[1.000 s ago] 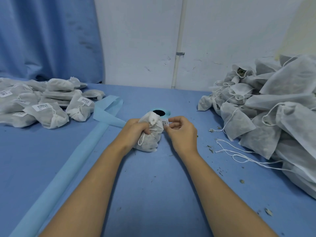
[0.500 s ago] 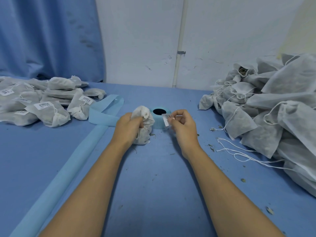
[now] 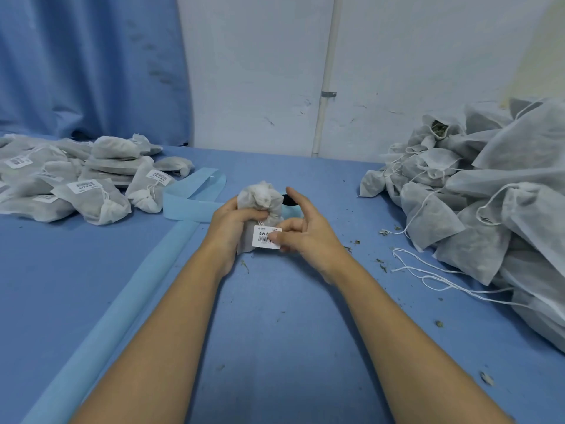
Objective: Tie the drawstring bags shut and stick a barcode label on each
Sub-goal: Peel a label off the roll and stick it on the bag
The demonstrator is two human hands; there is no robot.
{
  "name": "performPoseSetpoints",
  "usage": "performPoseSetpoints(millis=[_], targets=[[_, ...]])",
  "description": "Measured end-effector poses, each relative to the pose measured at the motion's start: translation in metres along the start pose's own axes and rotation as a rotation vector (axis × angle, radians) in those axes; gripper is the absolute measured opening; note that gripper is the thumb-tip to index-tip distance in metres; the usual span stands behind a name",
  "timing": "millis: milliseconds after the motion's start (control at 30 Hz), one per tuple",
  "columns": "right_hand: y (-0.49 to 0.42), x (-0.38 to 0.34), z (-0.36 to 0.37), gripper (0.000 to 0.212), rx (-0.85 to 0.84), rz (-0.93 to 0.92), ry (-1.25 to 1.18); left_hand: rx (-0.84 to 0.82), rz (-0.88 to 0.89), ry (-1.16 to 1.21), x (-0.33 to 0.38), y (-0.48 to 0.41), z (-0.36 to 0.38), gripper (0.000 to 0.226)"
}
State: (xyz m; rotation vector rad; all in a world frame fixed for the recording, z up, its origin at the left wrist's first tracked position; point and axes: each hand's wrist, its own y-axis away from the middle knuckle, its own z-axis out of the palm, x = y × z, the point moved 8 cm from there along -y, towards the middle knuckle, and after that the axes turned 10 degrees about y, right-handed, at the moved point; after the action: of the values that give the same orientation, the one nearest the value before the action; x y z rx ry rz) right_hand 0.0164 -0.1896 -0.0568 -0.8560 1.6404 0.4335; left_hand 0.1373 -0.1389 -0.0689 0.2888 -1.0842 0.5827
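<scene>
Over on the left of the blue cloth-covered tabletop [image 3: 275,316] lies a heap of grey-white non-woven pouches already tied and labelled [image 3: 76,182], and beside it a long pale-blue strip of label backing [image 3: 171,240] trails toward the near edge. At the middle, the left hand [image 3: 232,221] is closed round the small grey-white drawstring bag [image 3: 260,198], holding it upright just off the cloth with its bunched neck pointing down toward the wrists. The right hand [image 3: 301,232] pinches the white rectangular barcode label [image 3: 265,237] by its right edge, thumb on the face, the other fingers spread loose; the label lies against the bag's near side.

To do this well, I'd flatten the fabric behind the label first, then press from one edge across, so no crease lifts a corner.

The label roll is almost wholly hidden behind the bag; only a dark sliver shows. Whether the knot is snug I cannot tell. On the right, the big pile of untied grey-white bags [image 3: 489,194] runs out of frame.
</scene>
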Motion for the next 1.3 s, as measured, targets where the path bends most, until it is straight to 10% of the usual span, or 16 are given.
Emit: performPoseSetpoints(millis=[633, 933, 1300], targets=[[-0.003, 0.000, -0.015, 0.088, 0.250, -0.048, 0.308, -0.068, -0.024, -0.037, -0.002, 0.008, 0.013, 0.026], [-0.002, -0.002, -0.023, 0.035, 0.294, 0.014, -0.184, 0.042, 0.157, -0.137, 0.010, 0.008, 0.020, 0.027], [-0.001, 0.005, -0.016, 0.029, 0.355, 0.077, -0.440, 0.049, 0.273, -0.178, 0.008, 0.024, 0.047, 0.039]])
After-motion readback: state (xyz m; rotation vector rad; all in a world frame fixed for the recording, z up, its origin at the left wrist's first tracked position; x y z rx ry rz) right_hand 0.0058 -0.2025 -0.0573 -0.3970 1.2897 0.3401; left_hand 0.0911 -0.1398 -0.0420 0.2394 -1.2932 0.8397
